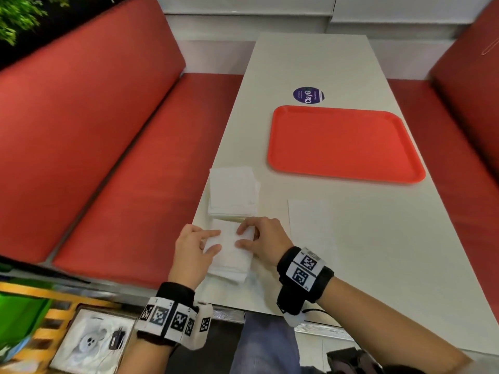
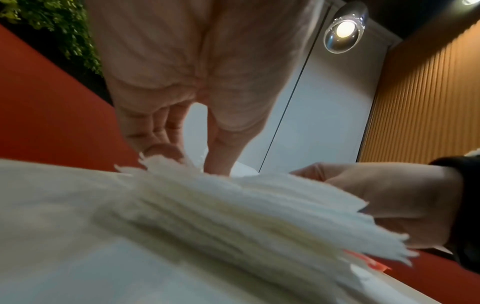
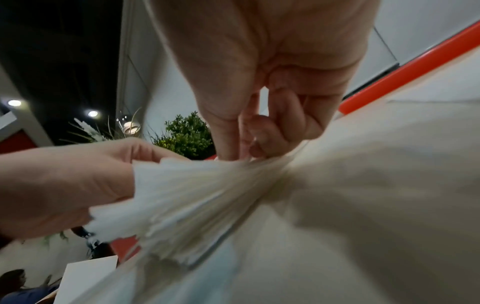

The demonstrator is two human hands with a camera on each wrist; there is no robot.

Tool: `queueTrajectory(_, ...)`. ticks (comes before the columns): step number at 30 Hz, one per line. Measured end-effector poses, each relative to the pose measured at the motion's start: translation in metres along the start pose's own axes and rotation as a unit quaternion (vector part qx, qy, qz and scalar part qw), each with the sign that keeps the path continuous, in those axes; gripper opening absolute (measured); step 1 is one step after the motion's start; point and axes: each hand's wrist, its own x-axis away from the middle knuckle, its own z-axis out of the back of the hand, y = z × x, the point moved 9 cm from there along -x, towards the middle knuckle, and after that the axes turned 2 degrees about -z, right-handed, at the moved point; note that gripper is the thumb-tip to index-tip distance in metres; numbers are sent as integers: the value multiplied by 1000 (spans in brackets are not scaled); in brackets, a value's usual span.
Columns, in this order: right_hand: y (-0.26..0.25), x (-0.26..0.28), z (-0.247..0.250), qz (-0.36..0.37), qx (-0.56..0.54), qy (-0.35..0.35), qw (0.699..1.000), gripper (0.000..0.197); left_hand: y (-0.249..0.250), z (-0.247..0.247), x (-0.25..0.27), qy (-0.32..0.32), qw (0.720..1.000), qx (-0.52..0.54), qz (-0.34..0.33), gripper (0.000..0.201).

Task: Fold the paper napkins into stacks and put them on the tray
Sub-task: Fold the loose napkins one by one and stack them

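A small folded stack of white paper napkins (image 1: 229, 255) lies near the table's front left edge, between my two hands. My left hand (image 1: 216, 241) touches its left side with the index finger and thumb stretched out. My right hand (image 1: 241, 236) holds the right side, thumb and index tip on the top sheet and the other fingers curled. The wrist views show the fanned napkin edges (image 2: 233, 205) (image 3: 194, 195) close up. A thicker napkin pile (image 1: 232, 190) sits just beyond. The red tray (image 1: 345, 168) lies bare at the far right.
A flat white sheet (image 1: 310, 228) lies on the table to the right of my hands. A round purple sticker (image 1: 307, 94) sits beyond the tray. Red bench seats (image 1: 121, 171) flank the cream table (image 1: 378, 252). A box of items (image 1: 91, 341) stands at the lower left.
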Motion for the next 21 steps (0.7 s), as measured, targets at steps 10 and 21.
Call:
queueTrajectory(10, 60, 50, 81, -105, -218, 53, 969, 28, 75, -3, 6, 29, 993, -102, -60, 14)
queueTrajectory(21, 131, 97, 106, -265, -294, 120, 910, 71, 119, -156, 5, -219, 954, 175, 106, 41)
